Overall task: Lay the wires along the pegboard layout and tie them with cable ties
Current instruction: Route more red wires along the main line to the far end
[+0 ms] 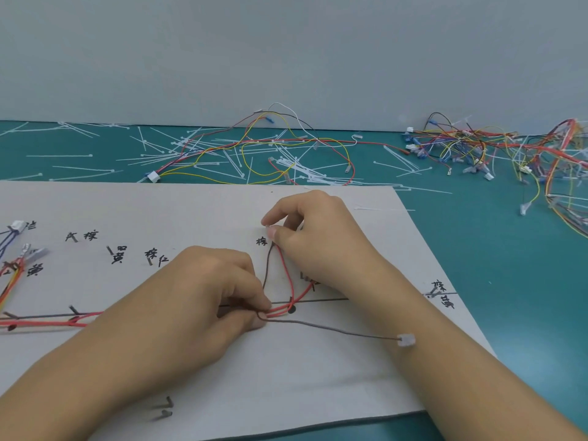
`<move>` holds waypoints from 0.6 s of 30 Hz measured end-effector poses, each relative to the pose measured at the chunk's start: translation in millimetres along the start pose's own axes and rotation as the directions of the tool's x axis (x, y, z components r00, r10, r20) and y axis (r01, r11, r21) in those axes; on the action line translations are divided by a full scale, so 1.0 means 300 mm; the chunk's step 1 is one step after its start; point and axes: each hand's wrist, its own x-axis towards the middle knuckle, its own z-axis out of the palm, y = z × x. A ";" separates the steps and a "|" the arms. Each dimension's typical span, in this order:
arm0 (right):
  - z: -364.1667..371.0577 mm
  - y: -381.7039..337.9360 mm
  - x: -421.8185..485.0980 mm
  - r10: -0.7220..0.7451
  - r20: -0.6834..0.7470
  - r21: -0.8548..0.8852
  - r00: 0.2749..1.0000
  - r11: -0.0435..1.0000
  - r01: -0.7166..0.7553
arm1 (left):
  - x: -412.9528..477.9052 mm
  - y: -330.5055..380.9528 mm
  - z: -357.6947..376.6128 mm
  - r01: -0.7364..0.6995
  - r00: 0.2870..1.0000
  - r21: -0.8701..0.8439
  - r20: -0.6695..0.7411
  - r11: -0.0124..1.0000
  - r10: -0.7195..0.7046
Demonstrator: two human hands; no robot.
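Head view.
- Pegboard layout (191, 211): white sheet, lower left to centre of frame.
- Left hand (203, 291): centre, pinching red wires (280, 311) and brown wire (334, 329) together on the sheet.
- Right hand (315, 237): just above, thumb and forefinger pinching a wire end.
- Cable ties (297, 167): loose on green table (477, 249), upper centre.
- Wire heap (509, 148): upper right.

On my feed both bare forearms reach in from below. Left hand (206, 291) is curled, thumb and forefinger pinching the thin red and brown wires (287, 275); right hand (318, 237) pinches their upper ends.
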 end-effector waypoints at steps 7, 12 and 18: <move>-0.009 -0.002 -0.007 -0.021 0.025 -0.007 0.999 1.000 0.021 | -0.004 0.000 -0.006 -0.021 0.999 -0.035 0.034 0.999 0.023; -0.022 -0.006 -0.018 -0.047 0.062 -0.031 0.997 0.998 0.050 | -0.008 -0.001 -0.001 -0.012 0.999 -0.062 0.041 0.998 0.015; -0.028 -0.002 -0.024 -0.069 0.088 -0.063 0.994 0.995 0.075 | -0.008 -0.003 0.019 -0.025 0.999 -0.079 0.034 0.997 0.028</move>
